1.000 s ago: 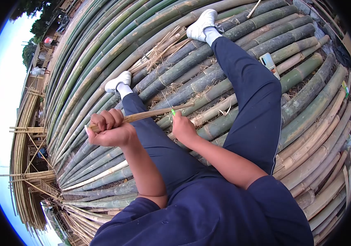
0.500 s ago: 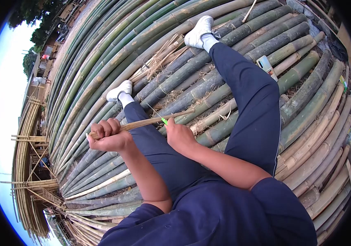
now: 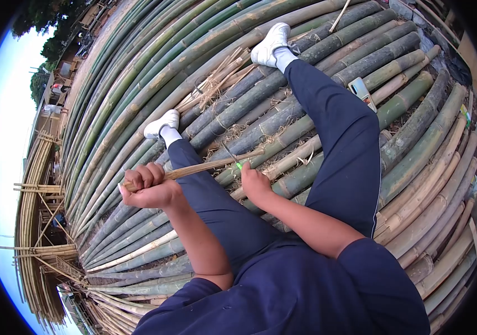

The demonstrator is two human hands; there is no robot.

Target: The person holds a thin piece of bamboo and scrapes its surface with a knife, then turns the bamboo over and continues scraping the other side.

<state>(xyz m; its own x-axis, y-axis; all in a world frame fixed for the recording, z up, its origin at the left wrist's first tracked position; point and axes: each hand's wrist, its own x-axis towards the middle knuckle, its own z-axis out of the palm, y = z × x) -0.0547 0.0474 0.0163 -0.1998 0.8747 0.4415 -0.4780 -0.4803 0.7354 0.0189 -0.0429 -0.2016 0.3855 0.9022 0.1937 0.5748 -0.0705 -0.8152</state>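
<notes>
My left hand [image 3: 152, 187] is closed round one end of a split bamboo strip [image 3: 205, 166], which points away to the right over my left leg. A knife [image 3: 229, 152] with a thin blade and a bright green handle is gripped in my right hand [image 3: 256, 184]. Its blade crosses the strip near the far end, tip pointing up and left. The fingers of the right hand hide most of the handle.
I sit on rows of green and grey bamboo poles [image 3: 155, 92], legs spread. Pale bamboo shavings [image 3: 219, 84] lie between my shoes. A phone [image 3: 362, 92] rests beside my right knee. Bundled poles on a bamboo frame [image 3: 40, 223] stand at the left.
My right hand and the knife have moved right along the strip toward its far end. The left hand holds the strip in nearly the same place.
</notes>
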